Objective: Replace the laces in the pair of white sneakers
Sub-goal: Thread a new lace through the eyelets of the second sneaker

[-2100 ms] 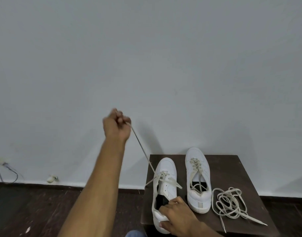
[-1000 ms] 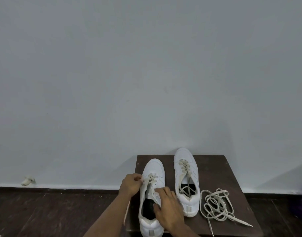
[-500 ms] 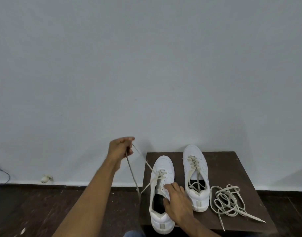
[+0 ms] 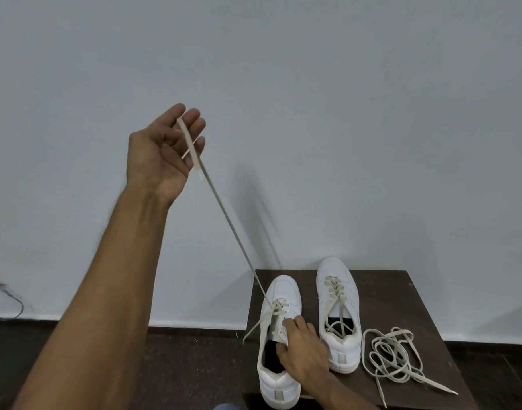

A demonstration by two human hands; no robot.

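From the head view, the left hand [image 4: 162, 152] is lifting high against the wall [image 4: 313, 113], fingers curling round a flat cream lace [image 4: 224, 214] so that its grip is drawing the strand taut on a long diagonal down to the left sneaker [image 4: 280, 294]; the height, I'd judge, is taking up the slack through an eyelet near the toe. The right hand [image 4: 301, 350] is bearing down on that shoe's tongue and collar, fingers bent over the edge and gripping it, most likely pinning the shoe so the pull isn't dragging it off the worktop [image 4: 402, 294]. A shorter tail of the same lace is hanging off the shoe's left side, past the worktop's edge. Only the lowest eyelets here are looking threaded, so this shoe seems to be mid-job. Just beside it the right sneaker [image 4: 336, 279] is sitting parallel, toe to the wall, laced up its front with ends tucked loosely inside. Near it on the right, a loose lace pile [image 4: 393, 362] is lying in tangled loops. The sneakers are reading as smooth white leather with grey heel tabs; the laces are flat, woven and limp; the worktop is dark, matte wood, square-cornered. A cable [image 4: 5, 303] is trailing low at far left.
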